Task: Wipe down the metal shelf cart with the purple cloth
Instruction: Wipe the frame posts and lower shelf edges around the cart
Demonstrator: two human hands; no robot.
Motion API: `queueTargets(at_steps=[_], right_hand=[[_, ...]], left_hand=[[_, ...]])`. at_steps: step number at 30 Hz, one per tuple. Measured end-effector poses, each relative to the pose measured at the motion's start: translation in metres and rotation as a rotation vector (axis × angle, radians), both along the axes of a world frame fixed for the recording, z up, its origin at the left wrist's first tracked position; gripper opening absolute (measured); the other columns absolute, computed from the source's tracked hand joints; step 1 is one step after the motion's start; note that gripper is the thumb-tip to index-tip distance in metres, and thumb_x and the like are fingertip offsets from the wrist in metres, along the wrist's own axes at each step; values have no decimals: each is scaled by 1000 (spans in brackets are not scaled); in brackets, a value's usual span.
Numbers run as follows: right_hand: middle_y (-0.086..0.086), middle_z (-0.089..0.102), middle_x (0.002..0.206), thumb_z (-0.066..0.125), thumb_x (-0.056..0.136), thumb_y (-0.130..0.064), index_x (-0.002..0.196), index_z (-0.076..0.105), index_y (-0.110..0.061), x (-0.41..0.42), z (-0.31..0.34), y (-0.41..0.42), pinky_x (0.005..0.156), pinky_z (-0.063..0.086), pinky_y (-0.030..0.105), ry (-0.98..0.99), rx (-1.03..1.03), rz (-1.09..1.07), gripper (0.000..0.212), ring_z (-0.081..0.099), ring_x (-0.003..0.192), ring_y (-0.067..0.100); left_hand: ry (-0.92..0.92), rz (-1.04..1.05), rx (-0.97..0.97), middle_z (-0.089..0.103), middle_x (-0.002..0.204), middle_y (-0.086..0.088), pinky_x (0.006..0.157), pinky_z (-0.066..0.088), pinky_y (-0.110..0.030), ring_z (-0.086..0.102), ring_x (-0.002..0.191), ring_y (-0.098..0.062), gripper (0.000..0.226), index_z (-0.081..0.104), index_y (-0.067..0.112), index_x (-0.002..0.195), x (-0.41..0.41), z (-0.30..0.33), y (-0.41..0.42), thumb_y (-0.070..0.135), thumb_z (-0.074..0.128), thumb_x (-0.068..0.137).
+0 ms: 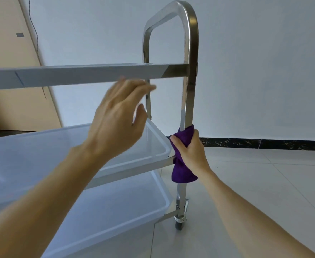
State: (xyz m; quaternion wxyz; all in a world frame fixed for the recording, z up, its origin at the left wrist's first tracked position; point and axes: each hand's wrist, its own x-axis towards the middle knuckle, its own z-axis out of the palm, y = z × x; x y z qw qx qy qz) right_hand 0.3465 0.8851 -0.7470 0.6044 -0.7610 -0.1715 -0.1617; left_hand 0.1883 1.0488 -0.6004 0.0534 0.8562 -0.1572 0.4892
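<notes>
The metal shelf cart (190, 75) stands in front of me, its shiny upright post and curved handle rising at centre. My right hand (189, 151) grips the purple cloth (183, 172), wrapped round the near post at the height of the middle shelf rail. The cloth's loose end hangs below my fist. My left hand (119, 116) hovers with straight fingers just under the top shelf's front rail (89, 75), blurred, holding nothing.
Two translucent white plastic bins (41, 146) sit on the middle and lower (115, 211) shelves. A caster wheel (180, 223) rests on the pale tiled floor (264, 183). A white wall with dark skirting is behind, and a beige door at left.
</notes>
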Motion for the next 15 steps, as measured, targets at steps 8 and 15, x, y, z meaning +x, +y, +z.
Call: queueTargets(at_steps=[8,15], right_hand=[[-15,65,83,66,79,-62,95,52,-33,4,-19,0,61,43,13,-30,35,24,36,63,73,-3],[-10,67,84,67,88,-46,106,59,-16,-3,-37,-4,67,52,20,-71,209,129,36,65,75,5]], left_hand=[[444,236,-106,48,143,2,111,30,-41,44,130,-23,48,46,19,140,15,-156,-2,27,55,93],[236,304,-47,65,124,-2,102,33,-39,57,111,-30,45,60,14,127,21,-188,0,10,59,82]])
